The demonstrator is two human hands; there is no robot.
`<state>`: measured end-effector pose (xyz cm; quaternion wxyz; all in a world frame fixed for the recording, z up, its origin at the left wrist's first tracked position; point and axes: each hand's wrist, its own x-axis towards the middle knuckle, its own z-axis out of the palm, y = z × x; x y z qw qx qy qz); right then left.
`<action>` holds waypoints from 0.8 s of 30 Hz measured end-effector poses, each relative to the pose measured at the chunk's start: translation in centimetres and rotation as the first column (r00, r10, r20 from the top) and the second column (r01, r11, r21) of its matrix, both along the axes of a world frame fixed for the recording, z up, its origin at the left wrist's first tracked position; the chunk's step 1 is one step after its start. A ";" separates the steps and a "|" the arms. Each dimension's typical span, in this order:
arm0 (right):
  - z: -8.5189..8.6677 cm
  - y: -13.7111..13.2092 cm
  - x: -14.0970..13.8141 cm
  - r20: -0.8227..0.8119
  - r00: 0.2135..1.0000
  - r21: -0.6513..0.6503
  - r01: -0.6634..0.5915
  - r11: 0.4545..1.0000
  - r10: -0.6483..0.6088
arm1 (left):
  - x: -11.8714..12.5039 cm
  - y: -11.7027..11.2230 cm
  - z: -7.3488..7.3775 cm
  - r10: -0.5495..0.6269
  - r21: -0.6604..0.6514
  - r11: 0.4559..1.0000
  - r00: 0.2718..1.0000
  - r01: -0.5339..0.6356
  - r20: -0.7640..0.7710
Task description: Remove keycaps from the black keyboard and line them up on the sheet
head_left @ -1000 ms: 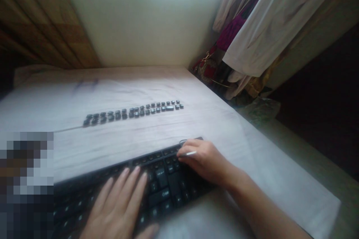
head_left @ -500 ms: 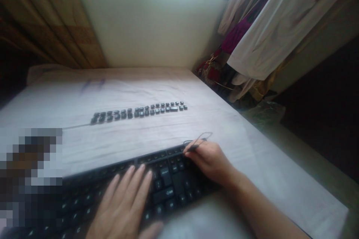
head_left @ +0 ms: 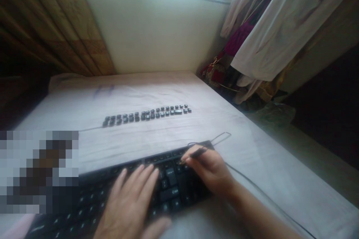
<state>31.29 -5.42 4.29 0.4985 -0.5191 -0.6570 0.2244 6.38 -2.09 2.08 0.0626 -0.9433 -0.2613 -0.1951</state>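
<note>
A black keyboard (head_left: 174,194) lies at a slant across the near part of the white-covered surface. Its top rows look bare of keycaps, while lettered keys remain lower down. My left hand (head_left: 129,198) rests flat on its middle, fingers stretched out. Over the upper right keys, my right hand (head_left: 210,168) pinches a wire keycap puller (head_left: 198,152) with a dark handle. The puller's thin wire loop sticks out behind the hand; its tip at the keys is too small to make out clearly. Beyond the keyboard, loose black keycaps (head_left: 147,117) stand in two rows.
A white sheet (head_left: 157,89) covers the surface, whose right edge (head_left: 269,134) slopes down toward the floor. A cable (head_left: 260,188) runs to the lower right. Clothes (head_left: 269,26) hang at right, a curtain (head_left: 75,26) at left. A pixelated patch hides the left side.
The view has shifted, so most things sit further right. My right hand has tilted the puller, bringing its tip down toward the keys below the top row. My left hand stays flat on the keyboard.
</note>
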 end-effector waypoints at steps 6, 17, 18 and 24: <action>-0.1 -0.3 -2.0 -0.009 0.999 0.108 -0.030 0.994 0.031 | 3.0 1.0 1.9 0.083 -0.405 0.914 0.983 -0.010 0.163; -0.5 -0.6 -2.6 -0.005 0.999 0.193 -0.050 0.980 0.052 | 4.0 1.4 1.1 0.239 -0.660 0.751 0.921 0.026 0.307; -0.4 -0.5 -2.4 0.006 1.000 0.209 -0.017 0.978 0.016 | 3.9 1.4 1.1 0.253 -0.669 0.743 0.917 0.021 0.310; -1.1 0.0 -0.9 0.379 0.914 0.295 0.027 0.955 -0.143 | 3.4 2.0 1.3 0.391 -0.815 0.570 0.838 0.105 0.381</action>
